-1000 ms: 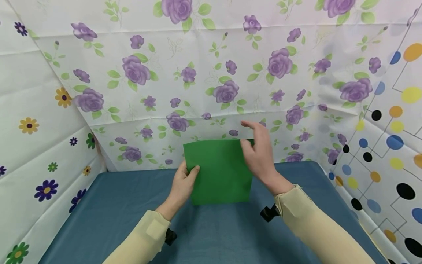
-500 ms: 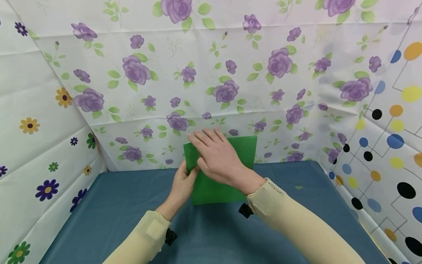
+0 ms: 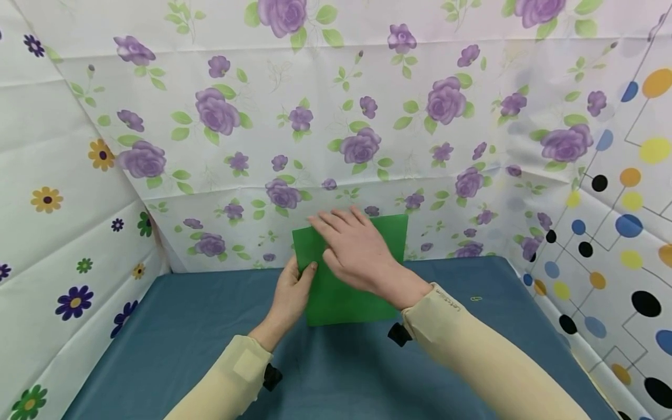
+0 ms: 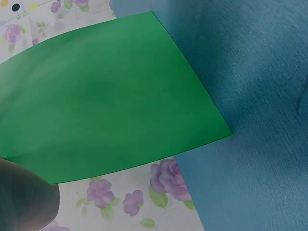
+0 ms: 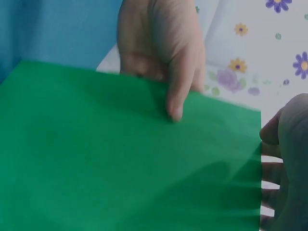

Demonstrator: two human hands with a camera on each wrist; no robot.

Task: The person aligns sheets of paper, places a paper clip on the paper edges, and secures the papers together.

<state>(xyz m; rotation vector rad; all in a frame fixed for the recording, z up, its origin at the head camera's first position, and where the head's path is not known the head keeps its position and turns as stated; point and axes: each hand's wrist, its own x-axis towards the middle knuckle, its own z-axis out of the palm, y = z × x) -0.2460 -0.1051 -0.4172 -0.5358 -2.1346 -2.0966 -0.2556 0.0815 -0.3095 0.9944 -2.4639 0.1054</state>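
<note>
Flowered cloth (image 3: pixel 31 245): hung well to the left of the green sheet (image 3: pixel 331 306), printed with orange, purple and green blooms.
Blue table (image 3: pixel 210 332): spread beneath the sheet and to both sides of it.
Left sleeve (image 3: pixel 220 373): cream, seen below and left of the sheet, a small black device (image 3: pixel 272 377) worn at the cuff.
Left hand (image 3: pixel 291 289): clamped on the sheet's left edge, the thumb laid on the near face, the other fingers tucked behind.
Green sheet: held up, plain, roughly square; whether the table is touched by its lower edge cannot be told.
Rose cloth (image 3: pixel 315 81): hung behind the sheet, patterned with purple roses.
Right hand (image 3: pixel 359 251): laid across the sheet's upper part, fingers straight and slightly apart, reaching just past the top edge; how firmly it is pressed cannot be told.
Right sleeve (image 3: pixel 483 350): cream, lettered at the cuff, seen below and right of the sheet.
Paper clip (image 3: pixel 476 298): yellow, seen lying on the table, right of the sheet and well apart.
Dotted cloth (image 3: pixel 619 291): hung well to the right of the sheet, printed with coloured circles.
</note>
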